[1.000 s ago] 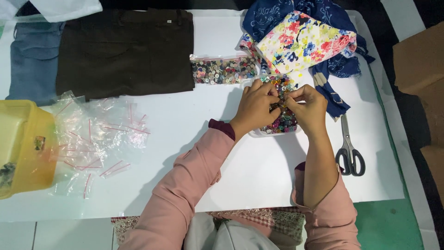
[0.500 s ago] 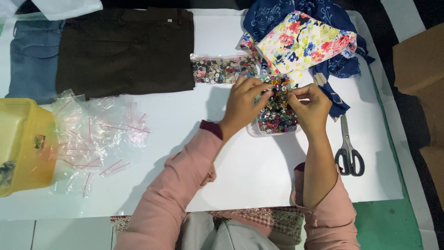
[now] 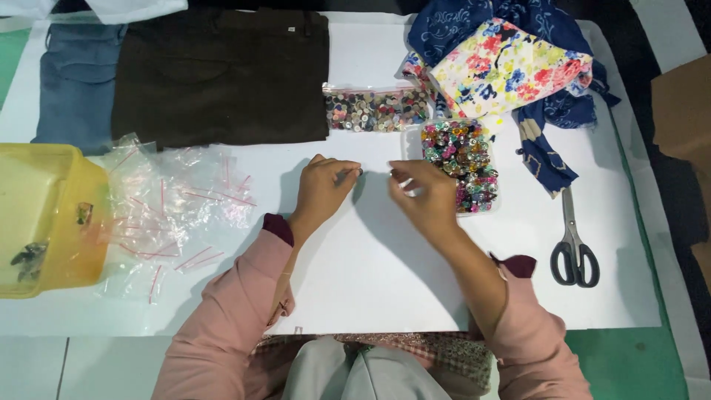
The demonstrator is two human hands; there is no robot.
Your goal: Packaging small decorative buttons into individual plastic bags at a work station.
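My left hand (image 3: 326,189) hovers over the white table (image 3: 370,259), its fingertips pinched on a small dark button. My right hand (image 3: 422,196) sits close beside it, fingers also pinched, apparently on another tiny piece; it is too small to make out. Just right of my right hand lies a clear bag of colourful buttons (image 3: 461,164). A second clear bag of duller buttons (image 3: 374,110) lies a little farther back.
Dark brown trousers (image 3: 222,74) and blue jeans (image 3: 74,96) lie at the back left. Floral and navy fabrics (image 3: 511,67) are piled at the back right. Scissors (image 3: 572,244) rest at the right. A yellow tub (image 3: 44,218) and several small empty plastic bags (image 3: 170,207) lie at the left.
Both hands have left the colourful button bag and moved left and nearer to me, over the bare white table. The bag now lies uncovered.
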